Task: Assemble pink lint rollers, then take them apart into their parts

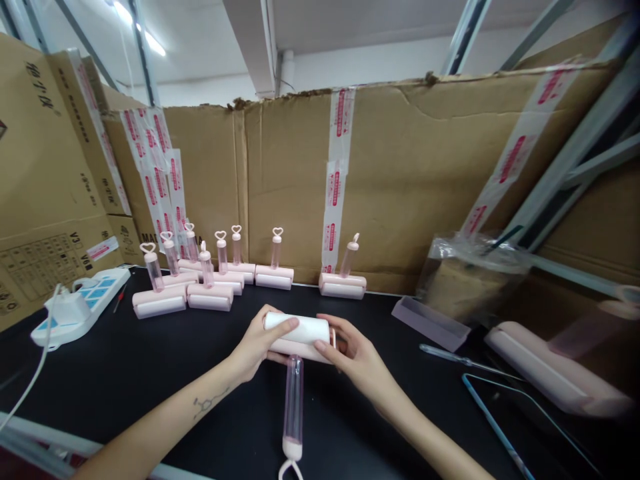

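Head view shows the left hand (255,343) and right hand (363,360) both clamped on one pink lint roller (295,347). Its white roll (305,328) lies between the two sets of fingers. On the left, the thumb lies across the roll and the other fingers wrap behind and beneath that end; on the right, the thumb presses near the lower edge and the rest curl around the other end, partly hidden. Below the fingers, toward the person, points the clear handle (295,400), tipped with a heart-shaped loop (291,467). Beyond the fingers, similar rollers (210,298) stand handle-up on the black tabletop (240,433), before a cardboard wall (285,167). Well left of the fingers is a white power strip (100,300). Right of them lie a translucent tray-like piece (430,323), a screwdriver (445,353), a blue-edged flat object (493,420) and another roller (555,367); a plastic bag (460,280) sits behind.
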Available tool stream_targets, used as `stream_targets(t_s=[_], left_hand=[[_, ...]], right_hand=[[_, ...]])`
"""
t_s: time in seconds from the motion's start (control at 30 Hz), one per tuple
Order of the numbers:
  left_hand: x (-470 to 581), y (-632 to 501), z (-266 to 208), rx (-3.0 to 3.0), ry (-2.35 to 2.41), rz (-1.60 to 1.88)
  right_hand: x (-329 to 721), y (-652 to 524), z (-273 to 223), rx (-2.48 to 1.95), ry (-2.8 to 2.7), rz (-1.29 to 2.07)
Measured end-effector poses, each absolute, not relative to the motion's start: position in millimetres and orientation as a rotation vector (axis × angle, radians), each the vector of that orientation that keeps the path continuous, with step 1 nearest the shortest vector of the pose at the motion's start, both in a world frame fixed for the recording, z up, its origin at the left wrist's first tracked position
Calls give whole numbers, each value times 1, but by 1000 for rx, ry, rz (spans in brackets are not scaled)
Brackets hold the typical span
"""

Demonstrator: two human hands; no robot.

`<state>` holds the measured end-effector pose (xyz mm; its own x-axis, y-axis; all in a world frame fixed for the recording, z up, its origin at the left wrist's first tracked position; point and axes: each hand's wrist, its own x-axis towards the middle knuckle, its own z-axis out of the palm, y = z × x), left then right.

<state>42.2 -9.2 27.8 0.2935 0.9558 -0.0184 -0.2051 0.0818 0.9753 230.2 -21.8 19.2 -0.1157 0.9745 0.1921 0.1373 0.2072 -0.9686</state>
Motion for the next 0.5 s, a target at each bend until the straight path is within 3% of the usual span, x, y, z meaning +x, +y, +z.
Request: stream_targets(t_s=[0.5], left_hand=[[41,-5,21,956,784,1048]], right_hand=[[231,-23,24,-1053,-1366,1128]])
